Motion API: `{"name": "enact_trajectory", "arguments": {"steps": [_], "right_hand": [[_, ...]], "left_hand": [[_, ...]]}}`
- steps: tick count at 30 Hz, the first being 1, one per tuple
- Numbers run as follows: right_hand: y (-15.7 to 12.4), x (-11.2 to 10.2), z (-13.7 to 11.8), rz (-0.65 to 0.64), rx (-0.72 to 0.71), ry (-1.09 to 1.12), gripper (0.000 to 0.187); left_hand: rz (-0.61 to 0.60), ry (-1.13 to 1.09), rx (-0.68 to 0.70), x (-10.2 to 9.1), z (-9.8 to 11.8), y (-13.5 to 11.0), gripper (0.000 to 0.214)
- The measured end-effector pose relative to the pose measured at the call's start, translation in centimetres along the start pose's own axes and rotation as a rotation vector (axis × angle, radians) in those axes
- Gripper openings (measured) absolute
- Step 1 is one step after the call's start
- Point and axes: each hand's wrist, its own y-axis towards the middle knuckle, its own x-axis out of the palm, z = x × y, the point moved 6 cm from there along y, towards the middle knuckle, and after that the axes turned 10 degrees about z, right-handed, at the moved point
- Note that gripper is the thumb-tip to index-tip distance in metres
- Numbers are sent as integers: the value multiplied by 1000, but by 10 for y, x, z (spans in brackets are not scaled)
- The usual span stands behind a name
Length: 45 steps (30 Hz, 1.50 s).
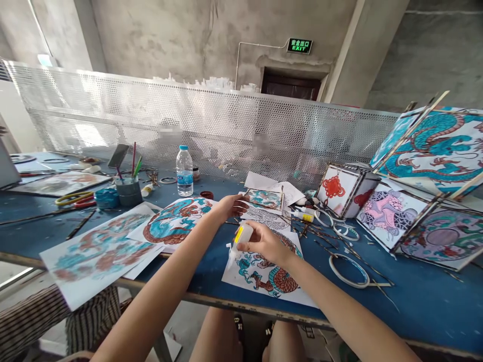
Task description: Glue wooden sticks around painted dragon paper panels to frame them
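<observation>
2 forearms [166, 274] — right grip [267, 245] holds white bottle [244, 234].

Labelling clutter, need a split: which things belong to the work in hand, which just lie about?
Seems in use:
white bottle, in the right hand
dragon drawing, below that hand
small framed picture, by the left hand

Apparently lying about:
water bottle
grey cup
dark stick

Free tabletop [433, 307] before framed lanterns [392, 213]
</observation>
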Motion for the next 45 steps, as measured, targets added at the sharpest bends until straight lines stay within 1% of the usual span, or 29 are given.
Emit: {"name": "enact_trajectory", "arguments": {"steps": [7, 11, 23, 31, 38, 45], "right_hand": [[-1, 2, -1, 27, -10, -83, 39], [-1, 4, 0, 17, -13, -120, 40], [-2, 5, 0, 44, -30, -174, 42], [-2, 8, -2, 40, -21, -162, 44], [1, 4, 1, 67, -37, -128, 43], [5, -8, 3, 117, -70, -188, 41]], "left_hand": [[-20, 35, 22, 2, 0, 1, 23], [-22, 44, 32, 2, -1, 3, 24], [-32, 73, 65, 1, -3, 6, 28], [-35, 75, 77, 1, -4, 6, 30], [-40, 82, 64, 2, -3, 5, 30], [-41, 87, 67, 3, -2, 2, 28]]}}
